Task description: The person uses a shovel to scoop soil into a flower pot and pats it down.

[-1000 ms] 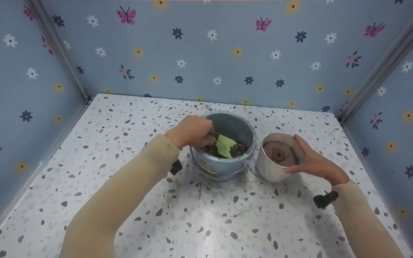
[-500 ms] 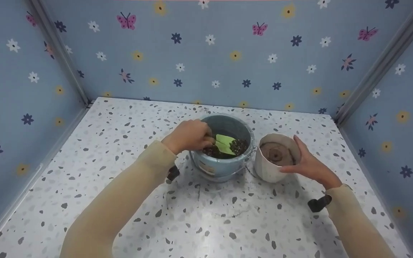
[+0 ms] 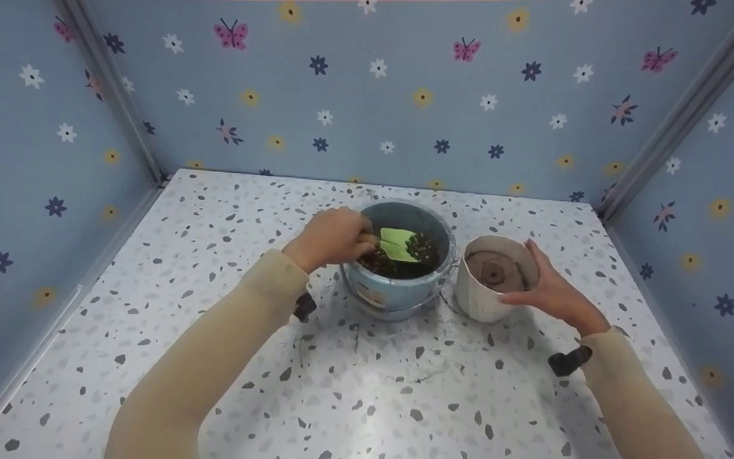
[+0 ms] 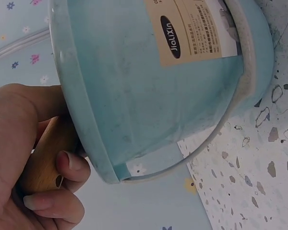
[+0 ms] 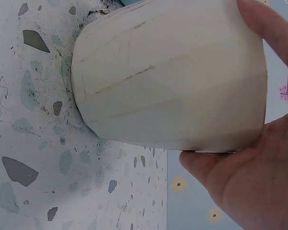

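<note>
My left hand (image 3: 334, 236) grips the wooden handle (image 4: 50, 158) of a hand trowel over the near left rim of a light blue bucket (image 3: 402, 293). The trowel's green blade (image 3: 397, 245) lies inside the bucket with dark, crumbly soil (image 3: 425, 252) at its right end. More soil covers the bucket's bottom around it. To the right stands a white faceted flower pot (image 3: 478, 303), upright, with a brown ringed bottom inside. My right hand (image 3: 555, 293) holds this pot from the right, thumb on the near side and fingers on the far side; the fingertips are partly hidden.
Both vessels stand close together on a white speckled tabletop (image 3: 380, 395). Blue flowered panels (image 3: 348, 83) close in the back and both sides. The bucket's thin handle (image 4: 201, 153) hangs down its outside. Dark crumbs and thin strands lie near the pot's base.
The trowel blade has shifted a little up and away within the bucket, and more soil shows at its right end. The right hand keeps its hold on the flower pot.
</note>
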`<state>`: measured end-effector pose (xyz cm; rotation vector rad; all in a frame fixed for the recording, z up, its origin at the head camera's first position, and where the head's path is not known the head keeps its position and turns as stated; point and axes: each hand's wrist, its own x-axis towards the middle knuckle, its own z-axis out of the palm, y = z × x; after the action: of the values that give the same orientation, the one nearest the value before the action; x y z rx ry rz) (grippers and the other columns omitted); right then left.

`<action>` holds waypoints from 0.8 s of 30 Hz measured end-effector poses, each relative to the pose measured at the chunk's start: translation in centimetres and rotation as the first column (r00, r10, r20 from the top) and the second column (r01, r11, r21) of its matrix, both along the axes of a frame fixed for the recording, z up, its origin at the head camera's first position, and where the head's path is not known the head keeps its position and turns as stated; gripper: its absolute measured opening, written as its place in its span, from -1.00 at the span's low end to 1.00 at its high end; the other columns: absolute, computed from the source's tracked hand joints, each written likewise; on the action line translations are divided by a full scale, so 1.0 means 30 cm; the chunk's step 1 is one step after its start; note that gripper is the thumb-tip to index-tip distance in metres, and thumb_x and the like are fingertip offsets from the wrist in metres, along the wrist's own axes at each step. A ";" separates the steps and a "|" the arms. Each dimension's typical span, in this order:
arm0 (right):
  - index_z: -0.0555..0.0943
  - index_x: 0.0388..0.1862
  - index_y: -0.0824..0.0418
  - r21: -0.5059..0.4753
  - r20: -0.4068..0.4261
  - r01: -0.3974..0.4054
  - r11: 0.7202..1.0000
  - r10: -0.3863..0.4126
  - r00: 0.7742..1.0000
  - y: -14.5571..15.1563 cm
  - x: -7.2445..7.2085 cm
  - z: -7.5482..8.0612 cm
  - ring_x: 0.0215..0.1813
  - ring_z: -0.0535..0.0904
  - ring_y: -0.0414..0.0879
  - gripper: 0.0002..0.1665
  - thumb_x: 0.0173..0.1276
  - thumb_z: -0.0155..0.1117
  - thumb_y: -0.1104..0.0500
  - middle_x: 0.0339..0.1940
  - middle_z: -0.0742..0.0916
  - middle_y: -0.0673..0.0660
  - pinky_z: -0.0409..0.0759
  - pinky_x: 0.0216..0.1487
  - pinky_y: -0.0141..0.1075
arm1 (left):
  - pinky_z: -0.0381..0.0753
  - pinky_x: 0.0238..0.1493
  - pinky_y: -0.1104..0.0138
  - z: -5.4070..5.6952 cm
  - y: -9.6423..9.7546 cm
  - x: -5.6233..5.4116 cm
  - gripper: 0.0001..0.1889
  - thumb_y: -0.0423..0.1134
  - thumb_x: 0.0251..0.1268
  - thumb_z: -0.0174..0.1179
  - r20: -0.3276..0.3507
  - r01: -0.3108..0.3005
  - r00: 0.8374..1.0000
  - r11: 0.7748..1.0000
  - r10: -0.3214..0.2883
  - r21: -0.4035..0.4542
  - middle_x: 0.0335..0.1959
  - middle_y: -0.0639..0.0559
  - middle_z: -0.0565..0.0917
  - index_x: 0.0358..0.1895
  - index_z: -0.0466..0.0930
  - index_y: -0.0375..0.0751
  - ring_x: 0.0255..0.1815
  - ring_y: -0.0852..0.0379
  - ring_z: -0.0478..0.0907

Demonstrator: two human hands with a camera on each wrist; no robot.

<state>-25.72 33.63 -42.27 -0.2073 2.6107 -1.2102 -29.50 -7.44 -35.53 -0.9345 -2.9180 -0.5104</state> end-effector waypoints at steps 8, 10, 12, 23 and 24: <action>-0.48 0.60 -0.02 -0.044 -0.001 0.009 0.999 -0.009 1.000 0.002 0.006 -0.014 0.59 -0.34 0.20 0.57 0.07 0.58 -0.16 0.63 -0.26 0.11 -0.12 0.42 0.31 | 0.64 -0.30 0.13 0.014 -0.020 0.000 -0.75 -0.06 0.40 0.23 -0.045 0.003 0.999 1.000 -0.003 0.009 -0.34 0.01 0.74 -0.21 0.74 -0.18 -0.41 0.06 0.64; -0.48 0.60 -0.01 -0.049 -0.003 0.011 0.999 -0.011 1.000 0.004 0.007 -0.014 0.59 -0.35 0.19 0.58 0.06 0.58 -0.16 0.63 -0.26 0.11 -0.13 0.43 0.30 | 0.64 -0.29 0.12 0.022 -0.019 -0.003 -0.74 -0.06 0.40 0.23 -0.056 0.005 0.998 1.000 -0.004 0.021 -0.33 0.00 0.74 -0.19 0.75 -0.19 -0.40 0.06 0.66; -0.48 0.60 -0.01 -0.057 -0.002 0.017 0.998 -0.017 1.000 0.007 0.008 -0.012 0.59 -0.35 0.18 0.59 0.05 0.59 -0.15 0.63 -0.26 0.12 -0.15 0.43 0.30 | 0.64 -0.28 0.12 0.031 -0.017 -0.006 -0.74 -0.05 0.40 0.23 -0.072 0.006 0.997 1.000 -0.004 0.030 -0.33 0.00 0.75 -0.19 0.75 -0.18 -0.40 0.06 0.66; -0.49 0.60 -0.02 -0.087 0.007 0.039 0.995 -0.039 0.999 -0.004 0.008 -0.007 0.59 -0.34 0.14 0.64 0.00 0.63 -0.14 0.63 -0.24 0.08 -0.13 0.46 0.24 | 0.60 -0.35 0.17 0.096 -0.001 -0.016 -0.72 -0.04 0.39 0.24 -0.085 0.028 0.996 0.996 -0.021 0.087 -0.38 -0.01 0.72 -0.22 0.75 -0.20 -0.46 0.10 0.59; -0.49 0.60 -0.02 -0.086 0.007 0.037 0.996 -0.036 0.999 -0.010 0.007 -0.007 0.59 -0.35 0.15 0.64 0.00 0.63 -0.14 0.63 -0.23 0.08 -0.13 0.45 0.24 | 0.60 -0.35 0.17 0.103 0.002 -0.015 -0.72 -0.04 0.39 0.24 -0.084 0.025 0.996 0.996 -0.017 0.090 -0.38 0.00 0.72 -0.23 0.75 -0.19 -0.45 0.09 0.58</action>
<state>-25.50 33.33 -42.48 -0.1725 2.5705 -1.3354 -29.95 -7.36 -32.45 -0.9520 -2.7886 -0.5847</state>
